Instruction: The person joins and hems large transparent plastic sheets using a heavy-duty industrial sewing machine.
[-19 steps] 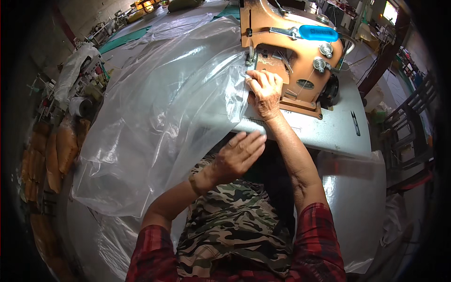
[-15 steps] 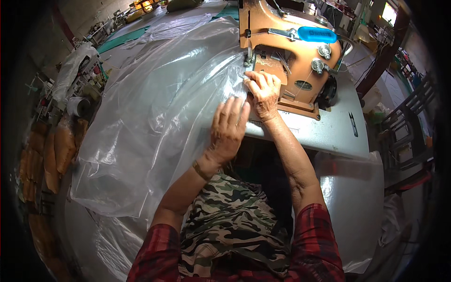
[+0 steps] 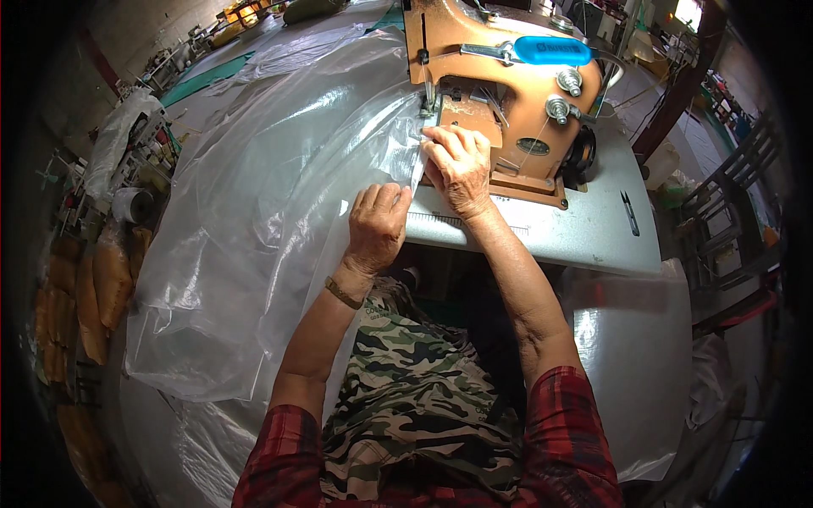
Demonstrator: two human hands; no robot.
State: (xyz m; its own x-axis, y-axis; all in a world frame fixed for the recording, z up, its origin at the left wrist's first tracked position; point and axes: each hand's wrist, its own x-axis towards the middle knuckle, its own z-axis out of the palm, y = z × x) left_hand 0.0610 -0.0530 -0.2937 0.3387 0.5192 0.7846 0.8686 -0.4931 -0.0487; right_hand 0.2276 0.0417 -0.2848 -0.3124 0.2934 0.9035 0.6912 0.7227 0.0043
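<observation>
An orange-brown sewing machine (image 3: pixel 517 102) stands on a pale table, its needle and presser foot at the left end. A large sheet of clear plastic film (image 3: pixel 254 220) spreads over the table's left side and hangs down, its right edge running to the presser foot (image 3: pixel 429 108). Just in front of the foot, my right hand (image 3: pixel 457 165) pinches that edge between bent fingers. Nearer to me, my left hand (image 3: pixel 378 222) is closed on the film's edge, fingers curled over it.
Black thread snips (image 3: pixel 630 213) lie on the table (image 3: pixel 593 241) at the right. A blue-shaded lamp (image 3: pixel 552 51) hangs by the machine's arm. Brown packages (image 3: pixel 110 284) and a roll (image 3: pixel 133 204) are at the far left. More plastic sheeting (image 3: pixel 631 372) hangs below the table on the right.
My left hand has gone from outstretched fingers to a grip on the film's edge, shifting left and slightly lower. My right hand keeps its pinch. The whole view has shifted a little.
</observation>
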